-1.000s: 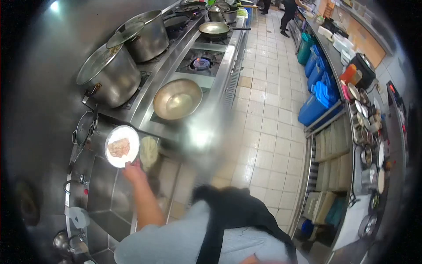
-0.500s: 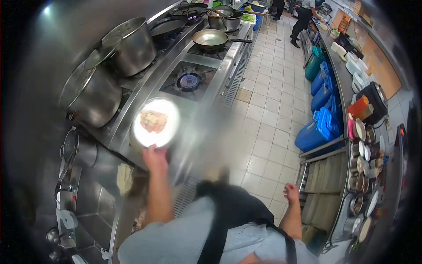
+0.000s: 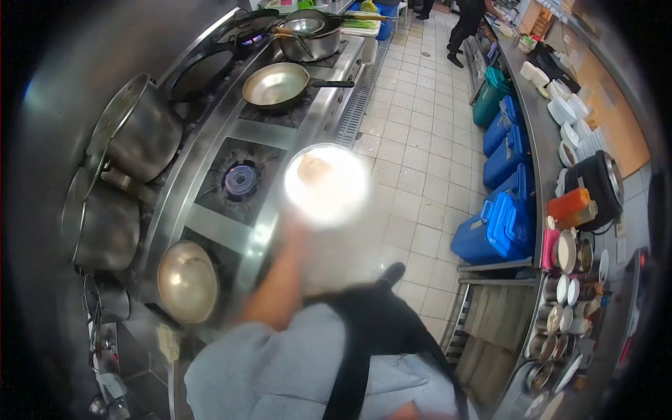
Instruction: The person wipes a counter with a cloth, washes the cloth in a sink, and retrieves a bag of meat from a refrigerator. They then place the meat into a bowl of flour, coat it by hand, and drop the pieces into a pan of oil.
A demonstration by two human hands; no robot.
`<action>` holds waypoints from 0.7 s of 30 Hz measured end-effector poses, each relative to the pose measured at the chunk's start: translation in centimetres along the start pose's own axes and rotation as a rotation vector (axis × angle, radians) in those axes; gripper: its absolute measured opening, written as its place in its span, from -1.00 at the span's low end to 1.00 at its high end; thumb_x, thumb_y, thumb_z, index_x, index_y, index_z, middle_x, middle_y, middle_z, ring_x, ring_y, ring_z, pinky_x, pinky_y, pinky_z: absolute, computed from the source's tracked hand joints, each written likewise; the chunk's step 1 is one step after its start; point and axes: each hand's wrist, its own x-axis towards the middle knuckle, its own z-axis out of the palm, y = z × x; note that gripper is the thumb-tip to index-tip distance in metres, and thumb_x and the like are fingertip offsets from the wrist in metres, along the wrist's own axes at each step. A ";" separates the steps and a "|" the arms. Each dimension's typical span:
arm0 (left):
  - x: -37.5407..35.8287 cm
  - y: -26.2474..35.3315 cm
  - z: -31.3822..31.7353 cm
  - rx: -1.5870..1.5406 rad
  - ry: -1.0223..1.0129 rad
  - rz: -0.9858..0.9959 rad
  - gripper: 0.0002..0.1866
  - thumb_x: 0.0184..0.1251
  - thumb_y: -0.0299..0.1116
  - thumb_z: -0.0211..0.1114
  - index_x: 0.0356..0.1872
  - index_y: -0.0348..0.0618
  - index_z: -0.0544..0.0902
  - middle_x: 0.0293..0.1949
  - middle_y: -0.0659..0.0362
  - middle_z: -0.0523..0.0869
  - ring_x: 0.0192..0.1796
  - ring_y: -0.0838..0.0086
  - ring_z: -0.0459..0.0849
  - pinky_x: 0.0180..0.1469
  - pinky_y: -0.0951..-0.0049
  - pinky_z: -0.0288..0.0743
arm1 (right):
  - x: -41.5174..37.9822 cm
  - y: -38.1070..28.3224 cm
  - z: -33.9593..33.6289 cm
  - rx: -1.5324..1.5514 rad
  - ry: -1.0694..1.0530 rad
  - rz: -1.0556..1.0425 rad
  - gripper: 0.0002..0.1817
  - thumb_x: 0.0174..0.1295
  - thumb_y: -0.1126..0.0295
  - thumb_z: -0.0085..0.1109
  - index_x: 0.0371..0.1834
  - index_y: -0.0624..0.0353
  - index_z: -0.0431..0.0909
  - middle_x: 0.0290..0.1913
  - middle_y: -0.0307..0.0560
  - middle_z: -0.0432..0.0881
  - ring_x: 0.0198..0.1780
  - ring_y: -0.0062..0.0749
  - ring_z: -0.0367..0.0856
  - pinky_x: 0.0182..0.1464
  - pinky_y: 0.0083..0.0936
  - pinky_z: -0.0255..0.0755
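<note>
White plate (image 3: 329,192), one only, bearing a single pale portion of food (image 3: 313,169), is in the grasp of the left hand (image 3: 297,222), its blurred fingers closed at the near rim. Half a second ago it was above the stove (image 3: 221,228); now it appears mostly past the stove's front edge, against the floor tiles (image 3: 409,231). That shift uncovers one bowl-shaped pan (image 3: 187,283) at the stove's near end. The right hand, visible then, is out of view, so I cannot tell how its fingers stand. One lit burner (image 3: 240,180) lies midway along; past it come one long-handled frying pan (image 3: 274,85) and one deep pot (image 3: 318,47). Two tall pots (image 3: 143,136) line the back edge.
</note>
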 end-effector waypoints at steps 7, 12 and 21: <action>5.7 -6.5 10.7 0.013 0.018 -0.145 -0.68 0.18 -0.49 0.05 -0.02 -0.28 0.34 -0.15 -0.01 0.55 -0.16 0.23 0.62 -0.12 0.14 0.59 | 8.6 -16.6 -7.3 -0.108 0.039 -0.179 -0.89 0.20 0.40 0.03 -0.47 0.06 0.48 -0.55 -0.23 0.47 -0.55 -0.42 0.46 -0.59 -0.44 0.31; 10.4 -9.0 16.3 0.020 0.016 -0.165 -0.72 0.19 -0.49 0.05 -0.06 -0.27 0.35 -0.18 -0.01 0.54 -0.20 0.23 0.62 -0.10 0.15 0.58 | 16.7 -39.0 -13.3 0.140 -0.107 -0.649 -0.91 0.21 0.39 0.04 -0.43 0.08 0.48 -0.52 -0.25 0.49 -0.52 -0.48 0.48 -0.58 -0.50 0.32; 35.8 -16.6 13.9 0.311 -0.010 0.263 -0.68 0.15 -0.50 0.16 -0.05 -0.17 0.34 -0.22 0.07 0.51 -0.23 0.22 0.59 -0.10 0.06 0.59 | 15.0 -62.5 -10.6 0.052 -0.042 -0.548 -0.84 0.22 0.28 0.19 -0.22 0.07 0.51 -0.48 -0.29 0.51 -0.54 -0.49 0.51 -0.64 -0.56 0.30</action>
